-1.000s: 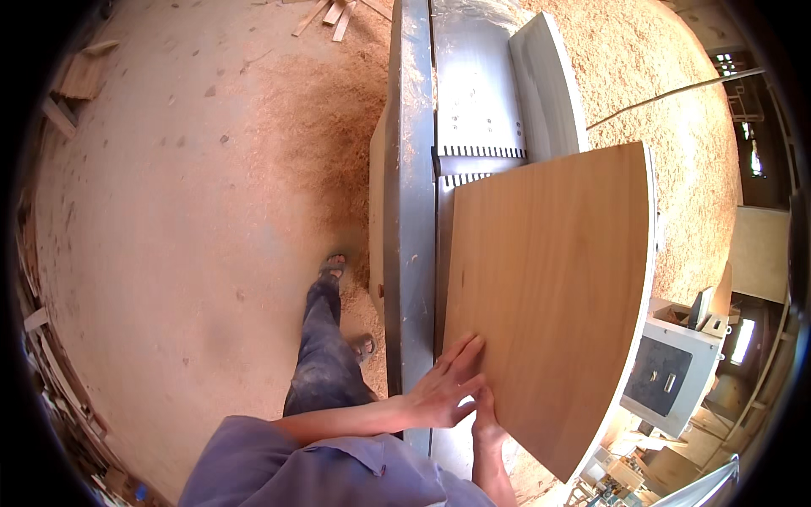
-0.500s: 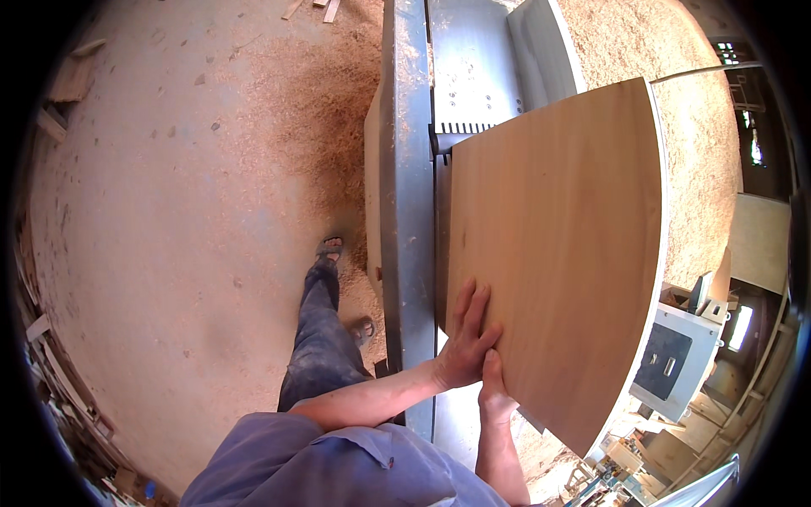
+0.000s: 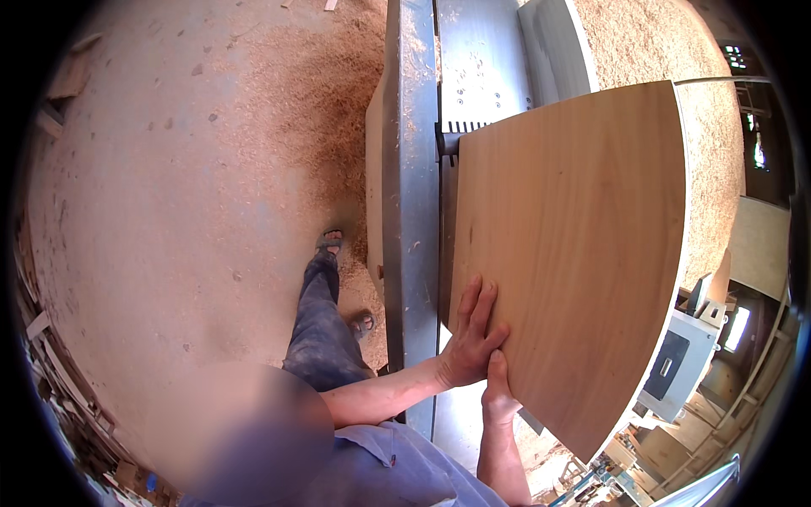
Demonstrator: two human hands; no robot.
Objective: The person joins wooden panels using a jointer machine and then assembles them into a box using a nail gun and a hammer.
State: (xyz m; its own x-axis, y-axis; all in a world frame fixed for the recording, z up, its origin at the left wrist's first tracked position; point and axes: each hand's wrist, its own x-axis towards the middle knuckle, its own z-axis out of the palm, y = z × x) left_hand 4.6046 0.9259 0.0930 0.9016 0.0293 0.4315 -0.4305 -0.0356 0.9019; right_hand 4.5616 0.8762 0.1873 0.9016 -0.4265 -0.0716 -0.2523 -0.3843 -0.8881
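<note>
A broad light-brown wooden panel (image 3: 566, 245) stands on the metal bed of a jointer (image 3: 483, 72), leaning to the right, with its face toward me. Its far end reaches the slotted lip of the bed. Against the panel's lower near part lies my left hand (image 3: 473, 342), open, its fingers stretched and apart on the wood. Just beside it, my right hand (image 3: 501, 393) grips the panel's near end. The right thumb shows on the face, while its fingers are hidden behind the wood.
Wood shavings (image 3: 321, 127) cover the floor left of the machine, with a larger heap (image 3: 646, 42) beyond its right side. A grey metal box (image 3: 676, 363) is at the right. Wood pieces (image 3: 68, 76) lie at the far left. A blurred patch covers my left shoulder.
The panel's upper edge has shifted a little to the right. Both hands keep their places on it. The view has moved slightly, and a blurred patch now covers my left shoulder.
</note>
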